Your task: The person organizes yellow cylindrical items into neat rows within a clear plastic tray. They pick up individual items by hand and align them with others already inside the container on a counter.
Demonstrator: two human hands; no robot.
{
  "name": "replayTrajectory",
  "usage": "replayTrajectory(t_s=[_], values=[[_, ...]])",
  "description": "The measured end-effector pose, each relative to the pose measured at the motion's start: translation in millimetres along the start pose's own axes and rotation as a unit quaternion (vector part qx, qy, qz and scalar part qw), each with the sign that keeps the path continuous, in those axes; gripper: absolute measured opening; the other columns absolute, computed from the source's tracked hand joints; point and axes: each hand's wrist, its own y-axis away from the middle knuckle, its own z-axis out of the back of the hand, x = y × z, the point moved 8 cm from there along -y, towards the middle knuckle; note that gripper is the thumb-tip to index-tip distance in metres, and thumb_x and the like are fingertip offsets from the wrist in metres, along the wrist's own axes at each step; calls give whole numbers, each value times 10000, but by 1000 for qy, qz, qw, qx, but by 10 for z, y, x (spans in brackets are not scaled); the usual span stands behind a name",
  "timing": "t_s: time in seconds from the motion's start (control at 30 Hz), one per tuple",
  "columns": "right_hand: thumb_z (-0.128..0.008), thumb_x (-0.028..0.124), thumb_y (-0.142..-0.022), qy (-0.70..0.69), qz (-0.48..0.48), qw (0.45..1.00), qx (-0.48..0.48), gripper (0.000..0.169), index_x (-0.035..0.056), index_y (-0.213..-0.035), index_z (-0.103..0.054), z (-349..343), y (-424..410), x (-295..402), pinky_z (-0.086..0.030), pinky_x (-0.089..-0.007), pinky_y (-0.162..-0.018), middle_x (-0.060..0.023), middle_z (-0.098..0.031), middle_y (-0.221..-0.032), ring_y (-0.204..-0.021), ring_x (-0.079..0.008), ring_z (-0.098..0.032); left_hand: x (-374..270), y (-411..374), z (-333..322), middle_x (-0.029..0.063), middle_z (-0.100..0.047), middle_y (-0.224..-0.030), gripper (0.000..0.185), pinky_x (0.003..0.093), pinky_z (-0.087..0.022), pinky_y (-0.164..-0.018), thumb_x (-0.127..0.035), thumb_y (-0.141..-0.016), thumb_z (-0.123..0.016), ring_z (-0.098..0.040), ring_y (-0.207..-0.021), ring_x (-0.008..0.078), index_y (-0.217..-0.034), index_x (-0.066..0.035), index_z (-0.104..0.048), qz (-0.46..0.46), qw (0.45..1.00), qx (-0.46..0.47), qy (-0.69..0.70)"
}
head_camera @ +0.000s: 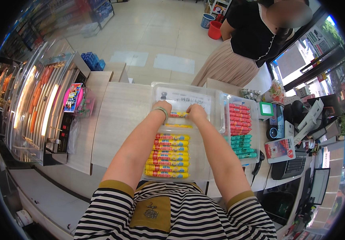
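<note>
A yellow-wrapped sausage stick [178, 114] spans the gap between my two hands, its ends at their fingertips. My left hand [162, 108], with a bangle on the wrist, grips the left end, and my right hand [197, 113] pinches the right end. Just below them another yellow stick [178, 126] lies crosswise. Nearer my body, a row of several yellow sausage sticks [171, 155] sits in a clear plastic box [199, 162]. Beyond it, under my hands, is a clear plastic lid or tray [216, 102] with a sheet of paper bearing writing [187, 96].
Right of me, another clear box [255, 120] holds pink sticks [240, 120] and green sticks [241, 145]. Beyond are a payment device [266, 109], a barcode scanner [258, 162] and a keyboard [289, 165]. A glass-covered sausage roller grill [43, 105] stands left. A person [247, 39] stands across the counter [121, 120].
</note>
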Motion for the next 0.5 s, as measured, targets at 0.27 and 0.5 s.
replayTrajectory(t_s=[0.27, 0.5], values=[[-812, 168, -680, 92, 43, 995, -9, 303, 167, -973, -734, -78, -47, 54, -533, -384, -863, -43, -673, -1081, -1026, -248, -644, 4, -83, -116, 178, -627, -1190, 254, 374, -513, -922, -140, -860, -607, -613, -1109, 310, -1075, -45, -704, 2, 1000, -29, 3], [-682, 152, -804, 121, 142, 980, -73, 206, 104, -1002, -704, 428, 316, 202, -527, -420, -855, -77, -653, -1058, -1040, -263, -613, -141, 249, 363, 145, -654, -1142, 235, 380, -534, -871, -119, -881, -562, -628, -1065, 292, -1051, -62, -713, -33, 994, -91, -47]])
